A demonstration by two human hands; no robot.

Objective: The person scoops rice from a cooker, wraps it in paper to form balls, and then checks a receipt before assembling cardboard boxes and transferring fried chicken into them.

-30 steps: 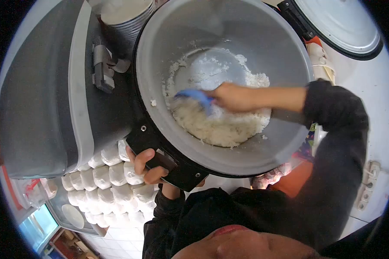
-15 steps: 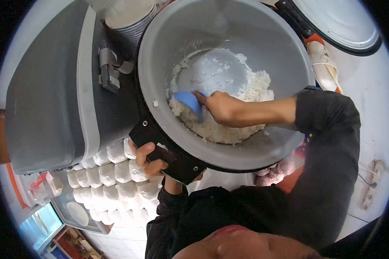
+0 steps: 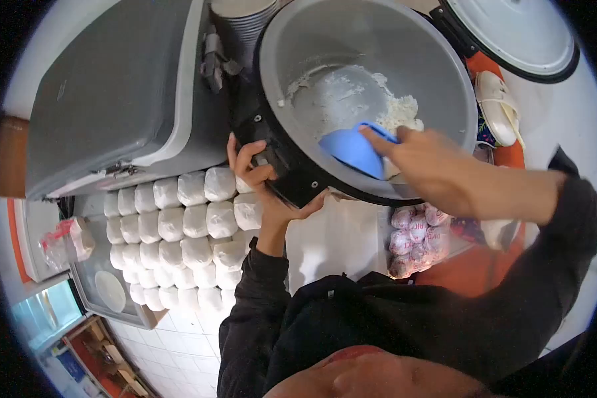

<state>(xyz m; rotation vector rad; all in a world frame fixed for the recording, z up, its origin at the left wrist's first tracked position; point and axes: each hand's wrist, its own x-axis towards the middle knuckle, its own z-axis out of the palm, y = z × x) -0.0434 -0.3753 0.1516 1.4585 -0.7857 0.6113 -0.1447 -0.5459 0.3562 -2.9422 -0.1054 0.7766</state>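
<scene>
1. White rice (image 3: 402, 111): lies inside the grey pot (image 3: 438, 63), heaped along the right edge of its floor, with thin scraps across the floor's middle. I note a stray clump on the wall near the left rim.

2. Blue scoop (image 3: 351, 156): within the pot's mouth, close to the rim edge nearest the wearer. Its rounded side faces me; I cannot tell what load it carries.

3. Right hand (image 3: 434, 159): blurred, fingers closed around the scoop's grip, no visible slack. Risk: a twist here could spill rice outside; cause would be working so close to that rim edge.

4. Left hand (image 3: 272, 199): fingers curled over the black handle (image 3: 286, 176) at the pot's near-left edge, thumb spread along its far end. Risk: the pot could pivot if a hard scrape met a slipping hold; I judge the hold adequate.

5. White wrapped bundles (image 3: 196, 222): in rows just beside that handle, grey tray (image 3: 89, 275) showing past their left edge. Risk: a swinging handle could nudge the nearest ones.

6. Red-printed bundles (image 3: 418, 235): just outside the near rim; dropped grains could land on them.

7. Lid (image 3: 517, 33): open at the pot's far-right edge. I cannot see what supports it; a jolt might shift it.
</scene>
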